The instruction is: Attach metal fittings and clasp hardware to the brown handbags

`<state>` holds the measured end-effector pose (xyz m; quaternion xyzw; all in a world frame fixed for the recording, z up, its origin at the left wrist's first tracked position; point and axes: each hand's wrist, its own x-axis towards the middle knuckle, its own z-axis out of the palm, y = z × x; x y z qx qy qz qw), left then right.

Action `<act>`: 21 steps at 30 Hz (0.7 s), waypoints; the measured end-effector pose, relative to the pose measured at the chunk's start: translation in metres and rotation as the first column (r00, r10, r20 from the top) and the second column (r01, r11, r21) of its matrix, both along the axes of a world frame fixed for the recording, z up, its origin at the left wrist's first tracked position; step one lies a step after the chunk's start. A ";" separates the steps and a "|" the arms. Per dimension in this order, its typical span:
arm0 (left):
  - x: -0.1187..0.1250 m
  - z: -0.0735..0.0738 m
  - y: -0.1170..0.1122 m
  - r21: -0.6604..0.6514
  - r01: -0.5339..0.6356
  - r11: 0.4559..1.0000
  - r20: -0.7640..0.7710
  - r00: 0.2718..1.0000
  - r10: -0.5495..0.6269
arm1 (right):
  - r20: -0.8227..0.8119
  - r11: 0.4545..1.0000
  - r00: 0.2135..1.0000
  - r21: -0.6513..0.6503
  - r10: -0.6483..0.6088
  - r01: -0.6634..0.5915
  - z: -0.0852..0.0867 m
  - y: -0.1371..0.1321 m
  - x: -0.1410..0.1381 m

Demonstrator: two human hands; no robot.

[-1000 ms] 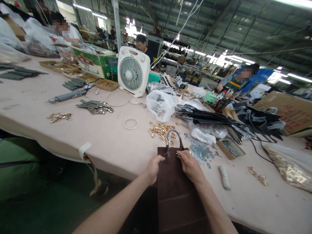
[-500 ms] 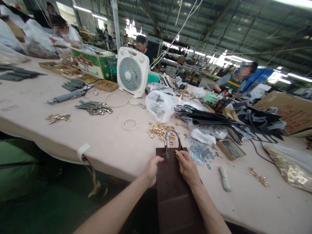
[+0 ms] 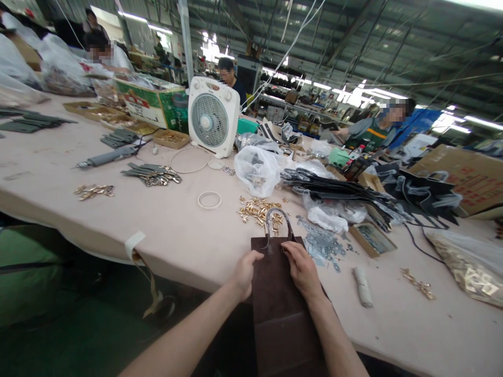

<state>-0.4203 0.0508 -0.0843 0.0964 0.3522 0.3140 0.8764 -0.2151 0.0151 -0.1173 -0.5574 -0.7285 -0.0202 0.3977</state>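
Note:
A dark brown bag panel [image 3: 275, 298] lies over the near edge of the pale table [image 3: 188, 230], with its curved handle [image 3: 277, 220] at the top. My left hand [image 3: 245, 272] grips the panel's left edge, thumb on top. My right hand [image 3: 302, 269] presses on the panel near the handle's right end, fingers curled at a small metal fitting. A heap of gold metal fittings [image 3: 259, 210] lies just beyond the handle, and a scatter of grey metal pieces [image 3: 322, 243] sits to its right.
A white box fan [image 3: 213, 118] stands mid-table, with a clear plastic bag [image 3: 257, 170], white rings [image 3: 209, 199], black straps [image 3: 341, 193], a small cardboard tray [image 3: 371, 238] and a white roll [image 3: 362, 287] around. Several people work at the far side. A green floor lies to the left.
My right hand has slid slightly left and up toward the handle's right end. The view shifted a little; the panel and left hand stay in place.

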 end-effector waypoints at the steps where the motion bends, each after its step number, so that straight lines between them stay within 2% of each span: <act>1: 0.000 0.000 0.000 -0.002 0.006 1.000 0.002 1.000 -0.006 | -0.004 1.000 1.000 -0.004 0.002 -0.002 0.000 0.000 0.000; 6: 0.001 -0.002 0.000 -0.002 0.017 1.000 0.041 0.999 -0.016 | -0.026 1.000 1.000 -0.022 0.016 -0.016 -0.001 0.002 0.002; 12: 0.002 -0.006 0.000 0.019 -0.013 1.000 0.019 1.000 0.013 | -0.048 0.998 0.997 -0.038 0.054 -0.056 0.001 0.003 0.004; 21: -0.001 -0.004 -0.001 -0.005 0.046 0.999 0.087 0.995 -0.045 | -0.089 0.996 0.994 -0.063 0.060 -0.066 0.001 0.003 0.007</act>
